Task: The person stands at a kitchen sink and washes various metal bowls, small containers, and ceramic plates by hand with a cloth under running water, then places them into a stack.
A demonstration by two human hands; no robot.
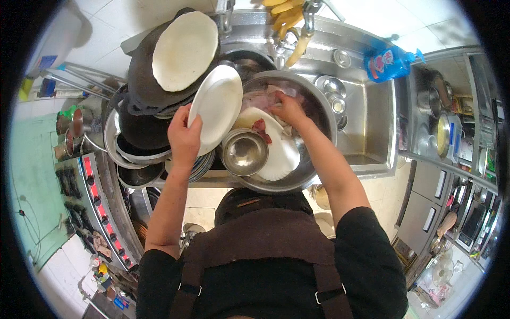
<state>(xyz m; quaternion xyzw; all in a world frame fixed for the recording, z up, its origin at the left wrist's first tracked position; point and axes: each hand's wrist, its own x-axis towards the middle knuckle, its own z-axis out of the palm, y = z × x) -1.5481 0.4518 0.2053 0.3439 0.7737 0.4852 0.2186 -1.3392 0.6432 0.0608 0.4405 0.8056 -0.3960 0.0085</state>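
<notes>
A white oval plate [218, 107] is tilted up in my left hand [185, 133], which grips its near-left edge over the rim of a large steel basin [332, 131]. Inside the basin, my right hand [291, 108] has its fingers curled on a pale wet cloth [275, 89]. Below that hand lies a white plate with a scalloped end [281, 161], bearing a dark red scrap [259, 127]. Nested steel bowls [244, 153] rest at the basin's near-left side, partly over this plate. Cloudy liquid hides part of the basin's contents.
Dark oval platters [139, 75] are piled at left, topped by a cream oval plate [185, 52]. Behind the basin stands a faucet [281, 56]. At right is a steel sink [354, 147] with small steel dishes [338, 104], and a blue pump bottle [386, 64] at its back corner.
</notes>
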